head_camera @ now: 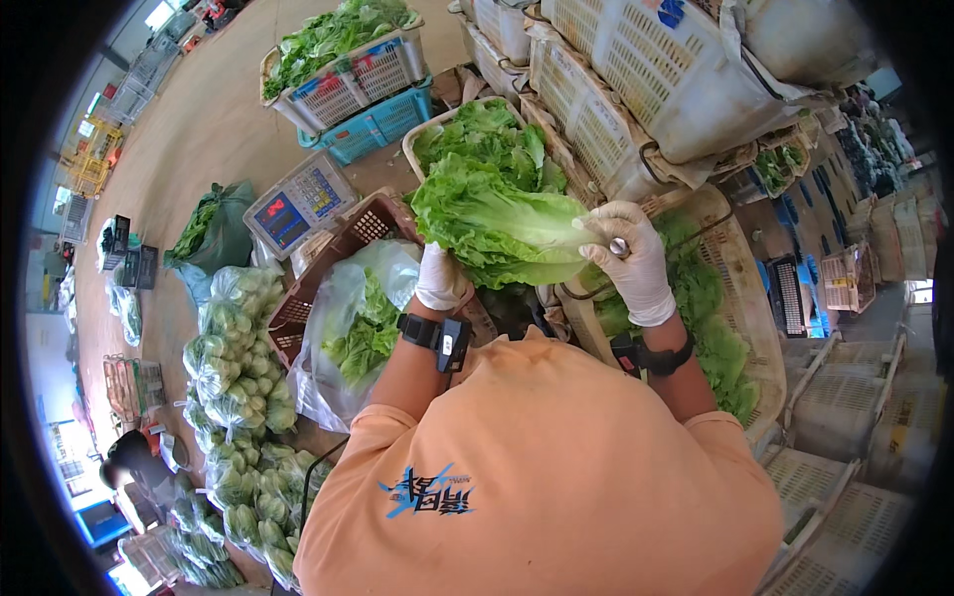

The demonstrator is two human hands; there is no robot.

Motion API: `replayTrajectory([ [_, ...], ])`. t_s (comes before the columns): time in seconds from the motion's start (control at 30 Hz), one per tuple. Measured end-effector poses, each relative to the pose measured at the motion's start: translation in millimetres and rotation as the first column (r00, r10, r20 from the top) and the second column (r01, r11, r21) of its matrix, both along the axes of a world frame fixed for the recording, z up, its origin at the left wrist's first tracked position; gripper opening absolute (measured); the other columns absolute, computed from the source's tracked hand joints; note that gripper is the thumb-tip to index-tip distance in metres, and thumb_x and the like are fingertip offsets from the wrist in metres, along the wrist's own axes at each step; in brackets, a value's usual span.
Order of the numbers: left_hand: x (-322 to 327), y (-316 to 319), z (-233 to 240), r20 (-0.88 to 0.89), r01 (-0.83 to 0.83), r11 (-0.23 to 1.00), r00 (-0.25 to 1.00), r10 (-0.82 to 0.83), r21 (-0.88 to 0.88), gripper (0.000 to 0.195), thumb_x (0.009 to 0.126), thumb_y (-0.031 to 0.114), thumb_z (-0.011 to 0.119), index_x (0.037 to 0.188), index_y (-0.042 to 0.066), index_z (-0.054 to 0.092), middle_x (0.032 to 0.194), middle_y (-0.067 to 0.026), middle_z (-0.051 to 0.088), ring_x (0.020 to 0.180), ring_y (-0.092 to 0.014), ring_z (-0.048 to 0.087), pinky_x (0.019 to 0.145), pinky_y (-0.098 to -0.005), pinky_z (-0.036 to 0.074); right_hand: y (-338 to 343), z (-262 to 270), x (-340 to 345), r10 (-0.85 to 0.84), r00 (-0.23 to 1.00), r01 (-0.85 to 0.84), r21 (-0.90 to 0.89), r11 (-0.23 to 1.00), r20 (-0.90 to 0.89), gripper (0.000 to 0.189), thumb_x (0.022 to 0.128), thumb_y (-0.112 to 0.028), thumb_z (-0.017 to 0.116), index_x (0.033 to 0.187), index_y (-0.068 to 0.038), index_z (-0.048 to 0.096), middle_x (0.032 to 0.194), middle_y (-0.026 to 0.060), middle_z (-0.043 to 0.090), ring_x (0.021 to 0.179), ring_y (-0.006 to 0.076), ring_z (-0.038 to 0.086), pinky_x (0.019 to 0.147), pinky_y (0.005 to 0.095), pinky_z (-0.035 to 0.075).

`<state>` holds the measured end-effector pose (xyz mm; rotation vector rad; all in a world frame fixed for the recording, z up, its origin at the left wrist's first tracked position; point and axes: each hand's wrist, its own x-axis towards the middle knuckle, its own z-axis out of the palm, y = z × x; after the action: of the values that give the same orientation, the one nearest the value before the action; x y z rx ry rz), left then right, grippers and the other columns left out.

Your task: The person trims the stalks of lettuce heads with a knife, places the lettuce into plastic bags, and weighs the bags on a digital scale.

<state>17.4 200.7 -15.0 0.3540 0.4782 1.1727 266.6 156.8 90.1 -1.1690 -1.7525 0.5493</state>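
Observation:
A head of leafy green lettuce [507, 223] is held level in front of my chest. My right hand [626, 257], in a white glove, pinches its pale stem end with thumb and fingertips. The round end of a metal tool [618, 247] pokes out of that same fist; the rest of it is hidden. Under the leafy end is my gloved left hand [441, 279], its fingers mostly hidden by the leaves. Left of it, a clear plastic bag [313, 372] lines a dark red crate [287, 328] and contains loose lettuce leaves [365, 328].
A digital scale [302, 201] with a lit display stands beyond the red crate. Lettuce fills a crate ahead [412, 153] and another at my right [768, 372]. Stacked white crates [641, 67] rise at the front right. Bagged green vegetables [231, 372] are piled at the left.

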Motion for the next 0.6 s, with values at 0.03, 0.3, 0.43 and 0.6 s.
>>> replayTrajectory([
  [0.03, 0.7, -3.0, 5.6, 0.005, 0.000, 1.000, 1.000, 0.000, 0.003, 0.052, 0.084, 0.032, 0.062, 0.126, 0.007, 0.044, 0.121, -0.0081, 0.053, 0.109, -0.025, 0.053, 0.094, -0.0431, 0.044, -1.2, 0.0, -6.1, 0.000, 1.000, 0.000, 0.003, 1.000, 0.005, 0.028, 0.071, -0.007, 0.074, 0.096, -0.003, 0.063, 0.095, 0.0014, 0.058, 0.076, 0.0100, 0.054, 0.067, 0.0232, 0.046],
  [0.3, -17.6, -27.4, 11.7, 0.189, -0.125, 0.985, 0.971, 0.146, -0.119, 0.057, 0.088, 0.042, 0.054, 0.131, 0.008, 0.039, 0.128, -0.0122, 0.048, 0.114, -0.031, 0.049, 0.094, -0.0489, 0.043, 34.0, -16.2, -30.1, -0.258, 0.278, -0.189, -0.316, 0.930, -0.925, 0.018, 0.088, -0.022, 0.056, 0.102, -0.011, 0.052, 0.078, -0.0002, 0.054, 0.063, 0.0079, 0.048, 0.054, 0.0227, 0.042],
  [0.43, -22.7, -36.3, 16.4, 0.126, -0.207, 0.972, 0.967, 0.220, -0.108, 0.059, 0.088, 0.043, 0.052, 0.133, 0.008, 0.037, 0.132, -0.0114, 0.045, 0.117, -0.028, 0.047, 0.096, -0.0458, 0.042, 122.4, -14.0, 11.3, -0.409, 0.912, 0.405, -0.241, 0.882, 0.034, 0.022, 0.087, -0.024, 0.059, 0.099, -0.005, 0.060, 0.070, -0.0016, 0.052, 0.062, 0.0064, 0.047, 0.057, 0.0241, 0.040],
  [0.6, -34.2, -37.1, -12.4, 0.204, -0.310, 0.948, 0.926, 0.319, -0.074, 0.056, 0.087, 0.038, 0.055, 0.131, 0.008, 0.039, 0.130, -0.0135, 0.046, 0.117, -0.031, 0.047, 0.097, -0.0489, 0.041, 76.5, -45.7, 60.2, -0.574, 0.782, 0.456, -0.407, 0.791, -0.241, 0.037, 0.087, -0.031, 0.057, 0.106, 0.001, 0.060, 0.098, 0.0129, 0.063, 0.087, 0.0218, 0.058, 0.076, 0.0330, 0.044],
])
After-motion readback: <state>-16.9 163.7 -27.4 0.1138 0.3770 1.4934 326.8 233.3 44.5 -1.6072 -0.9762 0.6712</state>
